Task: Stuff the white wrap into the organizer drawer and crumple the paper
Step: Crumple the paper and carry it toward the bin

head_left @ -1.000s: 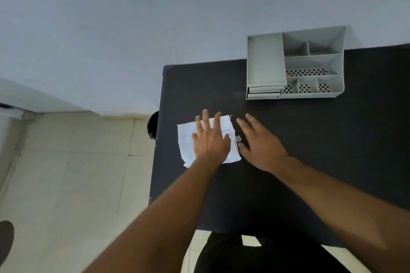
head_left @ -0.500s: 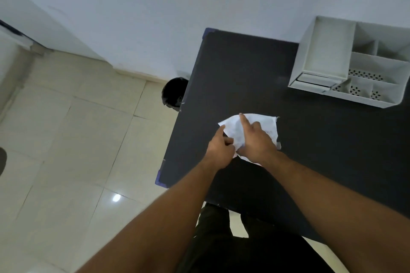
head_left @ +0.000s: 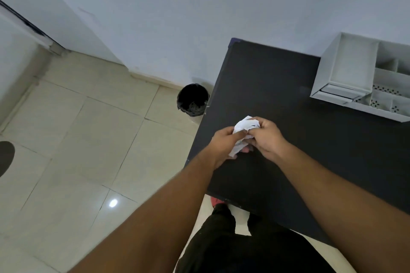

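At mid-frame our left hand point(head_left: 224, 143) and right hand point(head_left: 267, 137) both close on the paper point(head_left: 245, 127), held just above the table point(head_left: 277, 86). A second ago it lay flat under our left palm; now it is bunched into a rough wad, so we judge the crumpling well under way. The organizer point(head_left: 346, 73) sits at upper right, its drawer looking almost shut. A bin point(head_left: 193, 99) stands left of the table.
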